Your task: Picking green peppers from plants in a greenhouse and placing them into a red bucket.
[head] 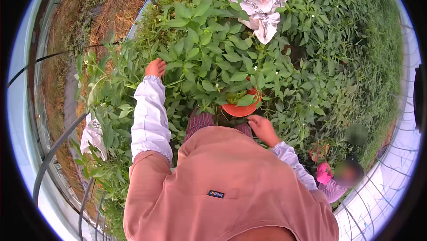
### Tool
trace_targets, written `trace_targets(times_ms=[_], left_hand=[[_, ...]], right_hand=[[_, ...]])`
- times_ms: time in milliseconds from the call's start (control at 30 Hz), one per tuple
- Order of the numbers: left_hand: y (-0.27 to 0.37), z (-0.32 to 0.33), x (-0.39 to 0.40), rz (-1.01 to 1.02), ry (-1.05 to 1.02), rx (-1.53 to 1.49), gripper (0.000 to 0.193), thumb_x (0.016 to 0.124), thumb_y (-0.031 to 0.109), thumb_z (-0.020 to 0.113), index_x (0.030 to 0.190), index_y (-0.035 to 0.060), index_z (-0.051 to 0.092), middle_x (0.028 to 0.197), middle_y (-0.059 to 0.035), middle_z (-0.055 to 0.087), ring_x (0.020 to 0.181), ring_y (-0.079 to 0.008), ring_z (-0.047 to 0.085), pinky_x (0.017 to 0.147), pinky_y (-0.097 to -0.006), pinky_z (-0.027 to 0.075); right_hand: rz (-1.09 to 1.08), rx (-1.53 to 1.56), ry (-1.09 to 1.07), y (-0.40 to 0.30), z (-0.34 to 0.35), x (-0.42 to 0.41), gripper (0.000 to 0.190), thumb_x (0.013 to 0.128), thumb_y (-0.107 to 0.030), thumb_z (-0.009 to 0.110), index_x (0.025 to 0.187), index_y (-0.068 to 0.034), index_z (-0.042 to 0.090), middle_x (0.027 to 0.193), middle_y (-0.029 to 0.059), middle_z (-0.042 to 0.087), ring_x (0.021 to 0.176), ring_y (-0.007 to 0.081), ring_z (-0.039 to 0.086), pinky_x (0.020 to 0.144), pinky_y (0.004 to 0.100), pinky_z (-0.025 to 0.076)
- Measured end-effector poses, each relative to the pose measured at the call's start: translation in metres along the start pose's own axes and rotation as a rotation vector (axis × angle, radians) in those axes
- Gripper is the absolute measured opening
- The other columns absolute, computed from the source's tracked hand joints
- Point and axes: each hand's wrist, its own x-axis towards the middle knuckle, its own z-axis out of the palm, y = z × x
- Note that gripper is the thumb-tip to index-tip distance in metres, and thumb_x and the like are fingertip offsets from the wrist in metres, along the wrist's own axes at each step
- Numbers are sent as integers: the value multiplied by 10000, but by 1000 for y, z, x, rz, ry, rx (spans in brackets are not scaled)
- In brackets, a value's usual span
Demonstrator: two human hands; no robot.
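Note:
My left hand (155, 68) reaches in among the leaves of a pepper plant (200, 46). Its fingers are partly curled at the foliage, and I cannot tell whether they hold a stem or a fruit. Close below the rim of an orange-red plastic basin (241, 111) is my right hand (263, 128), thumb and index finger near each other; whether anything is pinched there is unclear. Green peppers (234, 97) lie in the basin, partly covered by leaves. The basin sits low between the plants, just beyond my knees in checked trousers (200, 124).
A crumpled white sack (263, 4) lies over the plants ahead, and another white sack (92, 134) is at the left. Grey hoops (56, 154) and plastic sheeting line the left side. Another person with a pink glove (324, 173) is among the plants at the lower right.

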Motion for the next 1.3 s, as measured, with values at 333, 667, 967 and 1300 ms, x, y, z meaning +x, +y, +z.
trace_targets(times_ms=[333, 667, 967, 1300], left_hand=[[-75, 68, -43, 91, -422, 932, 988, 684, 466, 863, 1402, -56, 431, 1207, -242, 619, 1060, -281, 624, 930, -353, 488], [-105, 80, -75, 21, -419, 524, 720, 688, 168, 878, 1275, -59, 528, 1152, -123, 640, 1003, -193, 615, 896, -311, 482], [-131, 77, -67, 96, -453, 513, 530, 731, 48, 775, 1209, -16, 556, 1059, -76, 645, 929, -162, 615, 827, -284, 491], [-100, 64, -64, 111, -458, 619, 549, 831, 203, 773, 1290, 9, 543, 1074, -79, 660, 926, -140, 615, 798, -287, 495]], right_hand=[[-105, 680, -107, -103, 89, 208, 196, 886, -90, 605, 1050, 3, 658, 964, 143, 681, 869, 263, 672, 757, 348, 517], [174, -292, 313, -77, 105, 244, 385, 806, -451, 659, 893, -80, 715, 859, 133, 705, 767, 334, 677, 655, 416, 535], [-152, -558, -41, -46, 128, 283, 201, 824, -192, 666, 993, -100, 725, 930, 143, 721, 843, 278, 691, 723, 392, 539], [275, 592, -193, -55, 42, 236, 446, 741, -191, 762, 1107, 12, 611, 911, 29, 630, 770, 155, 543, 683, 335, 436]])
